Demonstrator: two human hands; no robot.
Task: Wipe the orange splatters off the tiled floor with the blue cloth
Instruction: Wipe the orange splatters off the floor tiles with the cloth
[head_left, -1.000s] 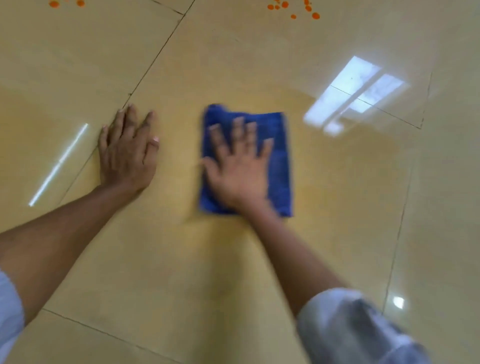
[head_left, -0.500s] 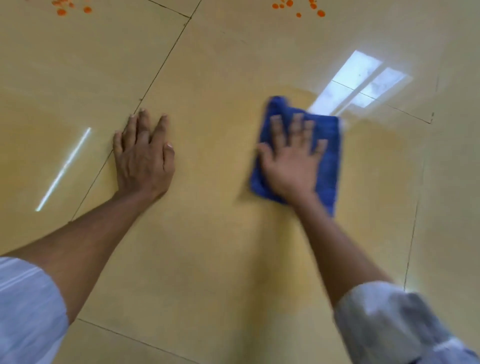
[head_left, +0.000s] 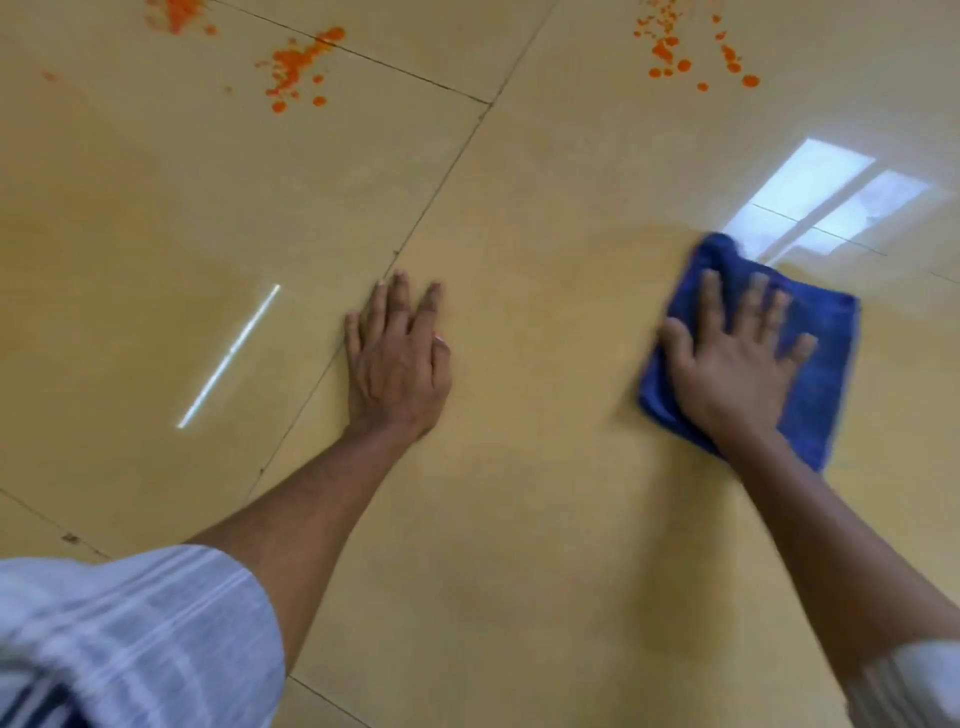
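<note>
From where I stand, the person is down on the tiled floor (head_left: 545, 519) with both hands planted. Starting at the left: a striped sleeve (head_left: 135, 634) fills the seven o'clock corner, and a thin streak of reflected light (head_left: 228, 356) lies at about nine. Up at eleven o'clock sits a patch of orange splatters (head_left: 293, 70), spilling over a grout line (head_left: 415, 234), with a fainter smear further out in the corner.

The left hand (head_left: 397, 364) rests flat on the tile near the centre, fingers straight and close together, holding nothing; it looks like a prop for the body's weight.

At one o'clock a second scatter of orange drops (head_left: 685, 52) is untouched. The right hand (head_left: 727, 364), at three o'clock, presses the folded blue cloth (head_left: 821, 384) to the floor with fingers spread and straight, not curled round it. The cloth lies well short of both orange patches, on tile that shows no orange.

So I'd judge the job far from done: whatever lay under the cloth is gone, but both visible patches remain ahead. Nothing blocks the way; a window's reflection (head_left: 836, 192) glares just beyond the cloth and may hide faint residue.
</note>
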